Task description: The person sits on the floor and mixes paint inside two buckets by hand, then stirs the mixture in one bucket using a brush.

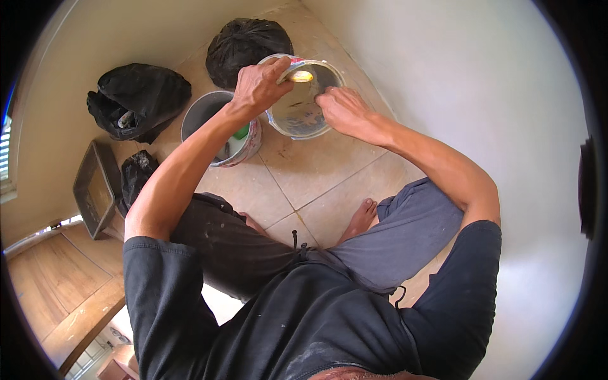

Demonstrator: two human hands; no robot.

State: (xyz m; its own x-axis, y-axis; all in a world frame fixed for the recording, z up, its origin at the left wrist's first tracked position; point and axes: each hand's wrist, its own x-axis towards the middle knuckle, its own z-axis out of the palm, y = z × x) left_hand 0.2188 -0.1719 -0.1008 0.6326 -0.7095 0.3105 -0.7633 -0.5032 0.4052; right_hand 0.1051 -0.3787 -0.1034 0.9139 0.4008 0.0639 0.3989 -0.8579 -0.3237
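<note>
Head view: bucket (294, 120) between hands (261, 87), both near rim.

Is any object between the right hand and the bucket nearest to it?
Nothing visible does: the right hand is at the right side of the bucket. The other bucket stands to the left, outside this path.

R hand (346, 114) fingertips hidden; L bucket (247, 151) part. behind L forearm (187, 166); grey obj. (126, 119) in L bag (155, 92) unclear

Pale walls (481, 95) border a beige tiled floor (335, 177), with panelled woodwork (63, 272) and a bright slatted opening (5, 155) at left.
</note>
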